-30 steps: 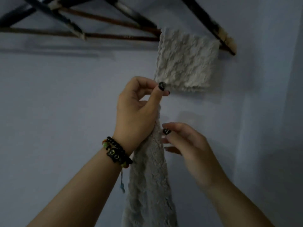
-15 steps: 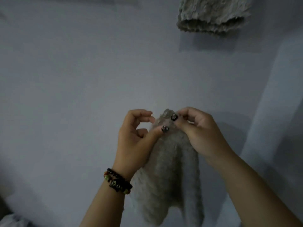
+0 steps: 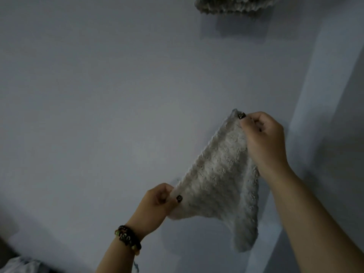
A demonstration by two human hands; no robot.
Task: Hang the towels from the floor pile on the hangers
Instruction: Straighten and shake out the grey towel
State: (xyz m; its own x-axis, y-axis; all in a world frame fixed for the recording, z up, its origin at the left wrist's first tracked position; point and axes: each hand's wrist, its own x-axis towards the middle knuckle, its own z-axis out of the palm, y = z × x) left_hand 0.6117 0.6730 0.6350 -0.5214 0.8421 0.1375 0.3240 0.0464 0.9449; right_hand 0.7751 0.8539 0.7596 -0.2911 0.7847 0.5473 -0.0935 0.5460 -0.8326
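A small fluffy grey towel (image 3: 218,178) is stretched between my two hands in front of the pale wall. My left hand (image 3: 157,201), with a bead bracelet on its wrist, pinches the towel's lower left corner. My right hand (image 3: 262,138) pinches the upper corner, higher and to the right. The rest of the towel hangs down below my right wrist. The bottom edge of another grey towel (image 3: 234,4), hanging up, shows at the top of the view. The hangers are out of the frame.
The pale wall (image 3: 98,95) fills most of the view, with a corner or pillar edge (image 3: 307,95) at the right. A bit of light fabric (image 3: 17,265) shows at the bottom left corner.
The view has dropped below the hanger rack. My hands, close together at the towel's top half a second ago, have drawn apart and spread the towel, left hand lower, right hand higher.
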